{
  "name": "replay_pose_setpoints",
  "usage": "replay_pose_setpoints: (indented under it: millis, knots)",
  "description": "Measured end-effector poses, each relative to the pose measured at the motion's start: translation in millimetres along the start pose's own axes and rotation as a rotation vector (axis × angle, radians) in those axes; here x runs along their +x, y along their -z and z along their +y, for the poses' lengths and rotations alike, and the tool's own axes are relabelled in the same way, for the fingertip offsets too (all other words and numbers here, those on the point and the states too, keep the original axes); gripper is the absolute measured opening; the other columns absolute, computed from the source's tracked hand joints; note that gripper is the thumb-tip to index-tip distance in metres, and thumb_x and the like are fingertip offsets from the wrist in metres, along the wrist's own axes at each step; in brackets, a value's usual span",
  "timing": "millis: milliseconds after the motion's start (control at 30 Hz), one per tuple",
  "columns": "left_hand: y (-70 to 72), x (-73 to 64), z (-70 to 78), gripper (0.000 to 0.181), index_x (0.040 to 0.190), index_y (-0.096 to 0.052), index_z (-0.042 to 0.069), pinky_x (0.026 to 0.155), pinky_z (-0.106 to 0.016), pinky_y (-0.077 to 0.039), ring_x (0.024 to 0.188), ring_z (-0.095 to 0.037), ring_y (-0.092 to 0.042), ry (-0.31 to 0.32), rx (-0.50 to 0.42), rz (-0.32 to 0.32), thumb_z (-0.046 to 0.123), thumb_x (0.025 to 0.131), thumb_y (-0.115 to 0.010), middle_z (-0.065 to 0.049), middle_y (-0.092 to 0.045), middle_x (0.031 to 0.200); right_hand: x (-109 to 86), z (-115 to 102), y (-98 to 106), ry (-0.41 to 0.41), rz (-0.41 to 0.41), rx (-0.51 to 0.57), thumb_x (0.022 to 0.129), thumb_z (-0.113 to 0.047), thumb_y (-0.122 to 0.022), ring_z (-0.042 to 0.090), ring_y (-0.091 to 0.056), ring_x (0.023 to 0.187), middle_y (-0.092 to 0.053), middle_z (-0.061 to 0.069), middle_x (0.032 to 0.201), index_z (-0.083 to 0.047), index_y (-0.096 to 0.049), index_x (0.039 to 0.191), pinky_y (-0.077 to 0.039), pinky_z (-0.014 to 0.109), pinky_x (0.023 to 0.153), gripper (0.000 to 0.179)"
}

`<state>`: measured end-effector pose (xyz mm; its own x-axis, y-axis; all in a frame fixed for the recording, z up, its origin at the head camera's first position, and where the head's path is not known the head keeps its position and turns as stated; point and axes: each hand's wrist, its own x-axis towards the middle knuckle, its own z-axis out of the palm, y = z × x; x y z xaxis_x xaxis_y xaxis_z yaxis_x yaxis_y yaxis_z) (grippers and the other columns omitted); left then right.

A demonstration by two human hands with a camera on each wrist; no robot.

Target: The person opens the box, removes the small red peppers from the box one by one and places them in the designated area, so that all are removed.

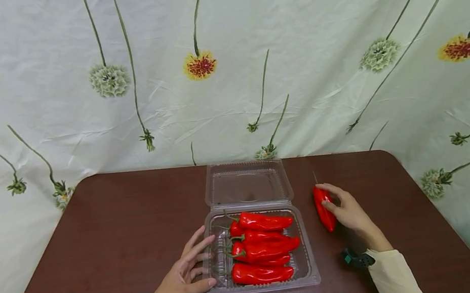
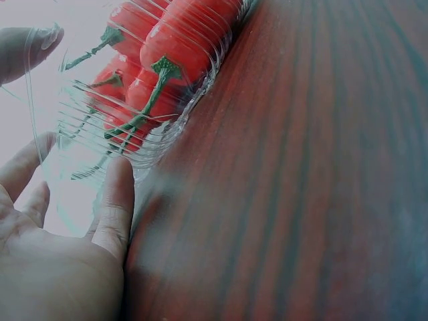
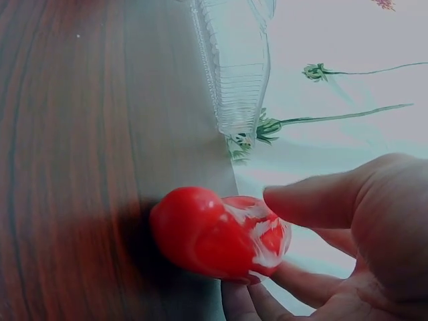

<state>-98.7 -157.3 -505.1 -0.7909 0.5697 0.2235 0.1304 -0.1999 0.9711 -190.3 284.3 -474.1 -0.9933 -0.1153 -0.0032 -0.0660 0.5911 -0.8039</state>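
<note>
A clear plastic clamshell box (image 1: 312, 262) lies open on the table, holding several long red peppers (image 1: 264, 271) whose green stems point left. My left hand (image 1: 182, 278) rests at the box's left edge, fingers spread and fairly straight; the left wrist view shows that hand (image 2: 60, 261) close to the clear wall beside the stems. To the right of the box, my right hand (image 1: 346, 208) holds a single red pepper (image 1: 323, 214) between thumb and fingers. In the right wrist view this pepper (image 3: 200, 234) sits just over the table, thumb on one side and fingers on the other.
The box's clear lid (image 1: 247, 180) is folded back toward the table's far edge. A dark red-brown wooden table (image 1: 117, 247) carries everything. Behind it hangs a pale cloth (image 1: 288, 15) printed with flowers. A dark wrist strap (image 1: 359, 258) shows near the right sleeve.
</note>
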Motion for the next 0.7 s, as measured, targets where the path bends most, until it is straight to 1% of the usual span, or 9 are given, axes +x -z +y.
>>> replay_pose_setpoints:
  millis: [67, 100, 200, 300, 367, 467, 567, 633, 700]
  knots:
    - [-0.2, 0.1, 0.2, 0.077, 0.158, -0.021, 0.000, 0.095, -0.025, -0.051, 0.130, -0.017, -0.044, 0.000, 0.001, 0.000, -0.008, 0.094, -0.061, -0.009, 0.012, 0.167, 0.0, 0.9, 0.1, 0.005, 0.000, -0.006, 0.096, 0.002, -0.061, 0.047, -0.052, 0.122, -0.036, 0.031, 0.154, -0.003, -0.052, 0.143, -0.057, 0.037, 0.083, 0.048]
    - [-0.3, 0.2, 0.3, 0.077, 0.158, -0.021, -0.001, 0.095, -0.025, -0.051, 0.130, -0.017, -0.045, -0.002, 0.002, 0.000, -0.008, 0.094, -0.061, -0.009, 0.012, 0.167, 0.1, 1.4, -0.2, 0.009, 0.000, -0.008, 0.095, 0.002, -0.062, 0.046, -0.053, 0.120, -0.037, 0.031, 0.153, -0.002, -0.052, 0.143, -0.056, 0.036, 0.082, 0.049]
    - [-0.7, 0.0, 0.9, 0.077, 0.158, -0.021, 0.000, 0.096, -0.024, -0.050, 0.130, -0.017, -0.045, 0.006, 0.007, 0.006, -0.008, 0.093, -0.062, -0.009, 0.012, 0.167, 0.1, 2.3, -1.4, 0.020, -0.005, -0.010, 0.093, 0.004, -0.063, 0.048, -0.052, 0.123, -0.037, 0.032, 0.152, -0.002, -0.052, 0.143, -0.056, 0.045, 0.090, 0.051]
    - [-0.9, 0.0, 1.2, 0.077, 0.158, -0.022, 0.000, 0.097, -0.024, -0.050, 0.130, -0.017, -0.045, 0.013, 0.012, 0.011, -0.008, 0.093, -0.062, -0.008, 0.011, 0.168, 0.2, 3.0, -2.3, 0.030, -0.003, -0.009, 0.093, 0.006, -0.062, 0.051, -0.049, 0.128, -0.037, 0.033, 0.153, -0.001, -0.052, 0.143, -0.049, 0.058, 0.099, 0.051]
    - [-0.8, 0.0, 1.3, 0.077, 0.158, -0.023, 0.001, 0.097, -0.024, -0.049, 0.130, -0.018, -0.045, 0.016, 0.016, 0.014, -0.007, 0.093, -0.063, -0.008, 0.011, 0.168, 0.3, 2.5, -2.2, 0.032, -0.002, -0.004, 0.093, 0.006, -0.062, 0.051, -0.049, 0.129, -0.036, 0.032, 0.153, -0.001, -0.052, 0.143, -0.048, 0.060, 0.100, 0.051]
    - [-0.6, 0.5, 1.0, 0.077, 0.158, -0.023, 0.002, 0.097, -0.024, -0.049, 0.129, -0.017, -0.045, 0.010, 0.017, 0.014, -0.007, 0.093, -0.063, -0.008, 0.011, 0.168, 0.5, 1.7, -1.5, 0.034, 0.000, 0.001, 0.093, 0.005, -0.062, 0.050, -0.050, 0.127, -0.038, 0.031, 0.153, -0.002, -0.052, 0.143, -0.052, 0.056, 0.097, 0.051]
    - [-0.6, 0.2, 1.3, 0.077, 0.158, -0.022, 0.001, 0.096, -0.024, -0.050, 0.130, -0.017, -0.045, 0.014, 0.010, 0.010, -0.007, 0.093, -0.062, -0.007, 0.011, 0.168, 0.6, 0.8, -0.6, 0.034, -0.005, 0.013, 0.094, 0.003, -0.063, 0.047, -0.054, 0.122, -0.040, 0.030, 0.151, -0.002, -0.052, 0.143, -0.056, 0.046, 0.089, 0.051]
    - [-0.7, -0.1, 1.6, 0.077, 0.159, -0.021, 0.001, 0.096, -0.024, -0.050, 0.130, -0.016, -0.044, 0.020, 0.003, 0.007, -0.007, 0.094, -0.062, -0.007, 0.012, 0.168, 0.4, 0.7, 0.1, 0.031, -0.004, 0.021, 0.094, 0.002, -0.064, 0.046, -0.055, 0.119, -0.041, 0.030, 0.151, -0.002, -0.052, 0.143, -0.057, 0.038, 0.083, 0.051]
    - [-0.7, -0.3, 1.8, 0.077, 0.159, -0.021, 0.001, 0.095, -0.025, -0.051, 0.131, -0.015, -0.044, 0.024, 0.001, 0.005, -0.007, 0.094, -0.062, -0.007, 0.012, 0.168, 0.5, 0.7, 1.2, 0.028, -0.002, 0.024, 0.094, 0.001, -0.064, 0.045, -0.055, 0.117, -0.041, 0.029, 0.150, -0.003, -0.052, 0.143, -0.056, 0.033, 0.078, 0.050]
